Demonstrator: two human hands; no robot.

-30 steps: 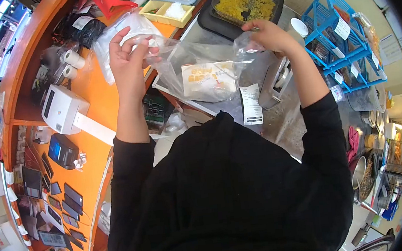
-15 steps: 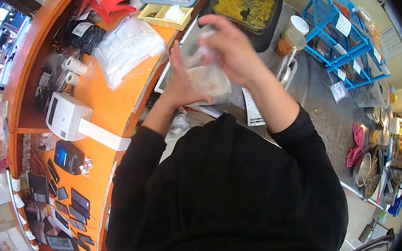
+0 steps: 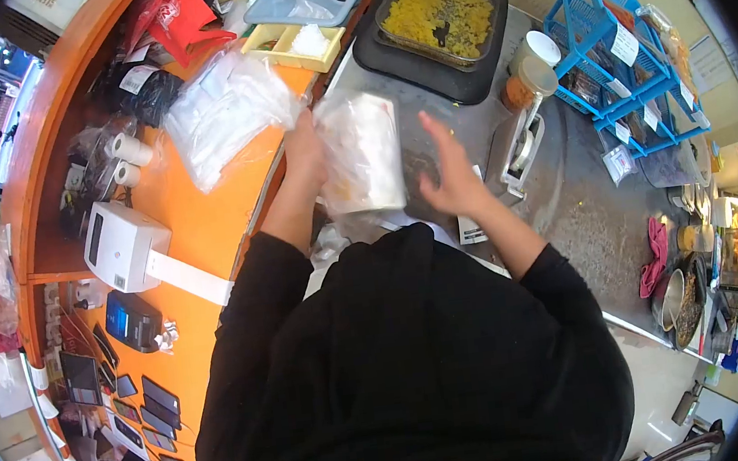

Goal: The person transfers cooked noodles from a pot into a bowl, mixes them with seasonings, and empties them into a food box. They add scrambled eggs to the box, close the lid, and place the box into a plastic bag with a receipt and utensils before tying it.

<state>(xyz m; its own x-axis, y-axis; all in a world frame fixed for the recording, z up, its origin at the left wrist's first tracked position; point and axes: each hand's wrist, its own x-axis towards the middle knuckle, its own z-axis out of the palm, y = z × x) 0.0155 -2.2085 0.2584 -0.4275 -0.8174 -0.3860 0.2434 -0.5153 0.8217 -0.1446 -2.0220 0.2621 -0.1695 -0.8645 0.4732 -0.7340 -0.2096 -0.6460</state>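
A clear plastic bag with a white container inside (image 3: pixel 371 151) hangs over the gap between the orange counter and the metal worktop. My left hand (image 3: pixel 305 154) grips the bag at its left side, with the fingers partly hidden by the plastic. To the right of the bag, my right hand (image 3: pixel 451 168) is apart from it, fingers spread and holding nothing. A printed paper slip (image 3: pixel 472 230) lies partly under my right wrist. A pile of clear plastic bags (image 3: pixel 226 110) rests on the orange counter beyond my left hand.
A tray of yellow food (image 3: pixel 439 18) sits at the back, beside jars (image 3: pixel 529 82) and a tape dispenser (image 3: pixel 518 150). Blue baskets (image 3: pixel 616 51) stand at the right. On the orange counter are a white printer (image 3: pixel 126 245), a card terminal (image 3: pixel 132 320) and several phones (image 3: pixel 160 395).
My right hand has let go of the bag and moved right and down, its fingers now spread. The bag has turned more upright, and my left hand has shifted slightly left.
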